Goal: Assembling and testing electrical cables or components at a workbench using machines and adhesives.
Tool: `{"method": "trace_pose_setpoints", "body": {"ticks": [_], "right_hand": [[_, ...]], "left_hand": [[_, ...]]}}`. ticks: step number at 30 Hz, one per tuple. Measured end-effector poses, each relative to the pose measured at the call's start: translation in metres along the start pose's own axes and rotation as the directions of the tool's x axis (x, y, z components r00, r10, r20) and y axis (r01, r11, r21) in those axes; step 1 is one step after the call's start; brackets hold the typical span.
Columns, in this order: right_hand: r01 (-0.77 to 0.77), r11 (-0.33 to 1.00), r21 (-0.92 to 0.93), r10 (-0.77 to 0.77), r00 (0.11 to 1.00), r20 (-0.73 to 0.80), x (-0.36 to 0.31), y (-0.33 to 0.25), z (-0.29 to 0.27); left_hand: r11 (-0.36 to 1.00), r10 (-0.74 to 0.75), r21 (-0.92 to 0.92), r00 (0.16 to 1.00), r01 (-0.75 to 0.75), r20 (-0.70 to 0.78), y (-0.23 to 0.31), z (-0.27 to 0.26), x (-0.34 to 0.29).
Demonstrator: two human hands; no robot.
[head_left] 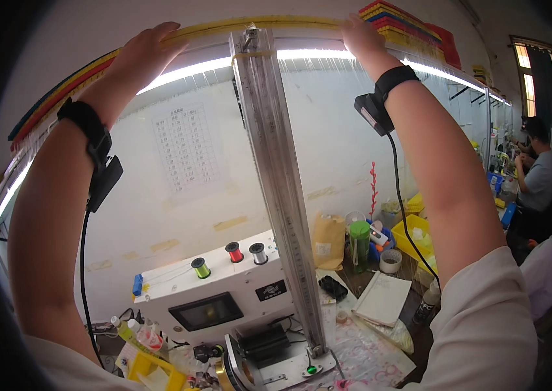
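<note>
Both my arms are raised to the shelf at the top of the view. A long yellow tray point(256, 21), seen edge-on, spans between my hands. My left hand point(149, 51) grips its left end, fingers over the top and thumb below. Around the right end is my right hand point(362, 38); its fingertips are partly hidden. Stacked trays point(403, 26) in red, blue and yellow lie beside my right hand. More coloured trays point(67, 91) lie along the shelf by my left forearm. Below the yellow tray stands the top of an upright metal column point(253, 42).
A white machine point(217, 274) carries three small wire spools point(235, 252) and a dark screen. A bright light tube point(315, 55) runs under the shelf. On the bench are a notebook point(382, 298), a green bottle point(359, 244) and yellow bins point(413, 238). Co-workers point(537, 169) sit at the right.
</note>
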State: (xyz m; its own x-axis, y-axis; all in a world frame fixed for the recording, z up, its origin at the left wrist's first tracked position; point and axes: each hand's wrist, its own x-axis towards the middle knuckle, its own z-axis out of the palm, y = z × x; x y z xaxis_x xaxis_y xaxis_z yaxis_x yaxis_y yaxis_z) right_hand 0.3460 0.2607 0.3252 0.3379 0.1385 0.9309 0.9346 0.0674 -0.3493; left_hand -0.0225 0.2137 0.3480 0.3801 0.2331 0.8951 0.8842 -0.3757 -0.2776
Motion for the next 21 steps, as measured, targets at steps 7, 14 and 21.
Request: {"method": "trace_pose_setpoints", "body": {"ticks": [7, 14, 21], "right_hand": [[-0.483, 0.426, 0.765, 0.215, 0.876, 0.433, -0.089, 0.005, -0.050], [-0.760, 0.359, 0.542, -0.062, 0.560, 0.826, -0.149, 0.019, -0.063], [-0.801, 0.290, 0.523, -0.305, 0.441, 0.844, -0.180, -0.022, -0.060]], "left_hand": [[0.952, 0.096, -0.247, 0.941, -0.183, -0.325, -0.002, -0.023, -0.061], [0.447, -0.383, -0.776, 0.879, 0.445, 0.284, 0.008, -0.018, -0.137], [0.212, -0.111, -0.674, 0.703, 0.708, 0.703, 0.062, 0.018, -0.124]]}}
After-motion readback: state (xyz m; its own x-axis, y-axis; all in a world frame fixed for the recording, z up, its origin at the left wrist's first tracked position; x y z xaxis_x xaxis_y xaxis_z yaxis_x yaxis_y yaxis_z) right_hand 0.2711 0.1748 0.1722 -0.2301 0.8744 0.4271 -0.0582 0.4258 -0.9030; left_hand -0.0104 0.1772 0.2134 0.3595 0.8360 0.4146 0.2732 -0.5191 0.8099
